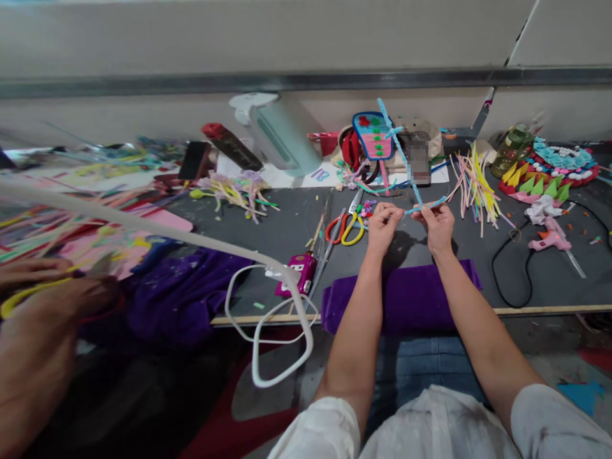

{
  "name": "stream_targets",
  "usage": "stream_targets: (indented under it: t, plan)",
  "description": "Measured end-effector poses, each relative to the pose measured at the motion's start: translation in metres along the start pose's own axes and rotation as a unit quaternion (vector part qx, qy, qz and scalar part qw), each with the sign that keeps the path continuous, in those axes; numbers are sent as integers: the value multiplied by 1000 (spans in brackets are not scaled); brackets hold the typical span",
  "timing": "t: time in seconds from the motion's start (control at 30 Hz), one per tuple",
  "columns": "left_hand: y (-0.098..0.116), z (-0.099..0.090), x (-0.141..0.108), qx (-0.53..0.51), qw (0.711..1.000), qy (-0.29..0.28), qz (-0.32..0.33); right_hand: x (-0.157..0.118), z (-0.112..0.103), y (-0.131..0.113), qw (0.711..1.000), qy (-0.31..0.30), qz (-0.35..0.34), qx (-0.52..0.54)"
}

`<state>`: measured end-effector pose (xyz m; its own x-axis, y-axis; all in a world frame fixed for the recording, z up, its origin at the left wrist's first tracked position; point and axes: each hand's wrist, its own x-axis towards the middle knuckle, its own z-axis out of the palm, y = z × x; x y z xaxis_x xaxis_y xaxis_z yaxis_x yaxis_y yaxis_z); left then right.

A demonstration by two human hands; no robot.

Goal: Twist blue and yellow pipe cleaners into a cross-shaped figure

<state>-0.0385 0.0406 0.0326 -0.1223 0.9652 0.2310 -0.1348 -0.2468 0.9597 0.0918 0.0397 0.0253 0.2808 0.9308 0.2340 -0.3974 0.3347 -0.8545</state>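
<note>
Between my two hands is a light blue pipe-cleaner piece point(385, 115), with a long twisted stem rising away from me and a crosswise strip at its near end. My left hand point(384, 223) pinches the left end of that strip. With thumb and fingers closed, my right hand point(437, 226) grips the strip close to where the stem joins it. Just left of my left hand lie scissors point(352, 229) with red and yellow handles, beside small colourful beads or pieces point(368, 208). Beneath my forearms is a folded purple cloth point(415, 296) at the table edge.
A co-worker's hands point(52, 293) hold yellow-handled scissors at the left. A white cable point(258, 255) loops in front. Pipe-cleaner bundles point(478, 185), a pink glue gun point(549, 236) with black cord, a magenta bottle point(297, 273) and a glass jar point(512, 150) stand or lie around.
</note>
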Motion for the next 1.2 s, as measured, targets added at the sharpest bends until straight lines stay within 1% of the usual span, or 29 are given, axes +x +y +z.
stream_targets:
  t: [0.07, 0.1, 0.2, 0.3, 0.4, 0.47, 0.53, 0.67, 0.77, 0.93, 1.0, 1.2]
  plan:
    - [0, 1, -1, 27, 999, -7, 37, 0, 0, 0, 1000, -1, -2, -2]
    - [0, 1, -1, 36, 998, -11, 45, 0, 0, 1, 1000, -2, -4, -3]
    - [-1, 1, -2, 37, 999, -15, 29, 0, 0, 1, 1000, -6, -12, -9]
    - [-1, 0, -3, 6, 999, -26, -19, 0, 0, -1, 1000, -10, -17, -13]
    - [1, -4, -3, -45, 992, -68, -98, 0, -1, -2, 1000, -16, -16, -9]
    - [4, -8, -3, -71, 983, -95, -139, 1, -1, -3, 1000, -19, -15, -6]
    - [5, -12, -3, -90, 976, -115, -160, 2, -2, -3, 1000, -20, -13, -5]
    - [5, -15, -4, -123, 965, -154, -172, 3, -4, -3, 1000, -15, -6, -8]
    - [3, -11, -5, -126, 967, -155, -161, 4, -4, -3, 1000, -17, 0, -5]
    - [1, 0, -7, -96, 985, -126, -75, 4, -4, -2, 1000, -18, 9, 20]
    - [2, 2, -8, -83, 988, -118, -50, 4, -5, -1, 999, -18, 14, 39]
    - [3, 3, -9, -65, 991, -114, -27, 5, -6, 0, 998, -18, 24, 56]
